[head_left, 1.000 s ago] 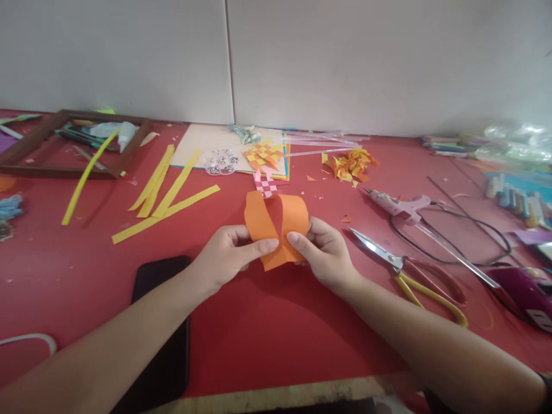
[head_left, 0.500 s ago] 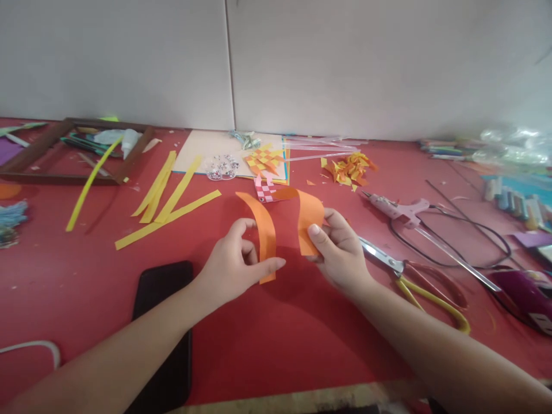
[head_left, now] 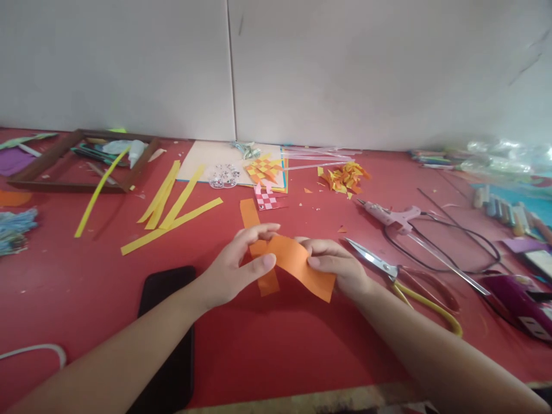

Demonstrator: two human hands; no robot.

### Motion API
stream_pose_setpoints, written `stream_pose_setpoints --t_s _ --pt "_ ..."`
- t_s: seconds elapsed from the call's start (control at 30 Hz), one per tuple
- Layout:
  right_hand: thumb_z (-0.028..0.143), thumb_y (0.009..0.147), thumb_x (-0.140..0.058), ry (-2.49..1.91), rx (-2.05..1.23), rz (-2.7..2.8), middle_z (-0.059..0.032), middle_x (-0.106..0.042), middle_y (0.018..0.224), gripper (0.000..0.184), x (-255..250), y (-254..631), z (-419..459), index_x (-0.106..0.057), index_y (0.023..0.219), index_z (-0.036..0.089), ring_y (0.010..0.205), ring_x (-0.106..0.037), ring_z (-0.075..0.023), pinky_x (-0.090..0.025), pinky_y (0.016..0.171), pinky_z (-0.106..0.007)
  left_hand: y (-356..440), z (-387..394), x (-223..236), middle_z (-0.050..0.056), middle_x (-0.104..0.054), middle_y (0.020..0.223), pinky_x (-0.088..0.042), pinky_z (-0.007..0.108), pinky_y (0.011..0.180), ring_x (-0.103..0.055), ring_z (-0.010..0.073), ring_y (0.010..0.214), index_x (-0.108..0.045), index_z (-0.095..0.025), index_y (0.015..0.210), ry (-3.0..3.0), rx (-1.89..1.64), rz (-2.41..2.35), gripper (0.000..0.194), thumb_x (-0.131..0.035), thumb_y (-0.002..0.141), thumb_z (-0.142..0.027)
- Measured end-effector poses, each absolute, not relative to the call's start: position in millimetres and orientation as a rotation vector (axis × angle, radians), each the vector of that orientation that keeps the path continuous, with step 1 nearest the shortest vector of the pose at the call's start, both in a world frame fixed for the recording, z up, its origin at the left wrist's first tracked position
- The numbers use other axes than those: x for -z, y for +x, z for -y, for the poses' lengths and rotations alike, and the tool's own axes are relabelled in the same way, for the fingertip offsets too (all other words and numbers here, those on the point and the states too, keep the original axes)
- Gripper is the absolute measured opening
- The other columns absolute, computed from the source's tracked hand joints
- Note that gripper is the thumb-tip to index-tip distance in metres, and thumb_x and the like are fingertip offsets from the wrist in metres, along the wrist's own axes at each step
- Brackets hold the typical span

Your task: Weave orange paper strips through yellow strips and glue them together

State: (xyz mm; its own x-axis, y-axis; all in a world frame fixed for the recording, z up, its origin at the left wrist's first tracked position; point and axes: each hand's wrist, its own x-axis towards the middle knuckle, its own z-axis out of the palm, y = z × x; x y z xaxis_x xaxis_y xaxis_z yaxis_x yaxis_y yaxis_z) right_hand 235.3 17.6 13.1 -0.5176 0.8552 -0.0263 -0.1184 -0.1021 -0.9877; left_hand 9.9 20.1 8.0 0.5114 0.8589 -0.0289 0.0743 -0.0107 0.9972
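Both of my hands work over a red table (head_left: 280, 339). My left hand (head_left: 235, 270) and my right hand (head_left: 336, 267) together pinch a wide orange paper strip (head_left: 302, 267), which curves between them just above the table. A second, narrower orange strip (head_left: 254, 230) lies flat on the table under my left fingers, running away from me. My left thumb presses on the near end of the wide strip; my right thumb rests on its middle.
Scissors with yellow handles (head_left: 405, 279) lie just right of my right hand, a pink glue gun (head_left: 388, 213) behind them. A black phone (head_left: 166, 339) lies under my left forearm. Yellow strips (head_left: 172, 207), a pink woven piece (head_left: 267, 198), orange scraps (head_left: 345, 175) and a wooden frame (head_left: 73, 164) lie farther back.
The two orange strips were held up and apart; now the narrow one lies flat on the table and both hands hold the wide one low across it.
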Motion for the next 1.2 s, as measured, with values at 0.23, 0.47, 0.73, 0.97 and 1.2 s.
stream_pose_setpoints --t_s 0.23,0.47,0.73,0.97,1.2 --pt "0.039 0.081 -0.053 -1.035 -1.301 1.655 0.0007 -0.043 0.057 0.036 -4.5 252.5 -32.5 -0.043 0.052 0.020 0.053 -0.041 -0.0129 -0.034 0.053 -0.028 10.7 -26.0 -10.3 -0.001 -0.062 0.080 -0.049 0.025 0.071 -0.059 0.0130 0.076 -0.062 -0.020 0.083 1.531 -0.785 -0.925 0.024 -0.069 0.084 -0.042" --pt "0.030 0.083 -0.061 -1.514 -0.556 1.750 0.0038 -0.052 0.060 0.023 3.7 259.4 -43.9 -0.060 0.105 0.022 0.057 -0.048 -0.0161 -0.039 0.061 -0.030 12.3 -28.5 -5.4 0.002 -0.071 0.090 -0.052 0.029 0.067 -0.065 0.0153 0.067 -0.067 -0.021 0.093 1.692 -0.771 -1.322 0.017 -0.061 0.087 -0.035" --pt "0.028 0.085 -0.067 -0.871 0.025 2.338 -0.0136 -0.063 0.122 0.046 0.7 238.4 -31.6 -0.050 0.127 0.021 0.118 -0.057 -0.0286 -0.048 0.099 -0.048 14.7 -25.3 -2.5 0.001 -0.074 0.095 -0.055 0.031 0.076 -0.071 0.0182 0.080 -0.068 -0.023 0.101 1.739 -0.755 -1.264 0.018 -0.061 0.084 -0.026" --pt "0.021 0.093 -0.058 -0.835 0.015 2.413 -0.0095 -0.070 0.110 0.012 10.2 228.6 -22.8 -0.060 0.105 0.020 0.096 -0.067 -0.0207 -0.055 0.083 -0.036 15.2 -26.9 -2.2 0.000 -0.071 0.090 -0.054 0.024 0.066 -0.071 0.0173 0.082 -0.055 -0.023 0.098 1.620 -0.844 -1.296 0.026 -0.070 0.080 -0.032" --pt "0.027 0.092 -0.062 -0.994 0.014 2.370 -0.0105 -0.066 0.106 0.014 14.4 233.0 -24.5 -0.063 0.103 0.019 0.093 -0.066 -0.0213 -0.057 0.081 -0.036 14.7 -27.9 -6.6 -0.001 -0.068 0.087 -0.051 0.019 0.053 -0.060 0.0063 0.049 -0.058 -0.020 0.102 1.492 -0.942 -1.311 0.025 -0.067 0.085 -0.037"
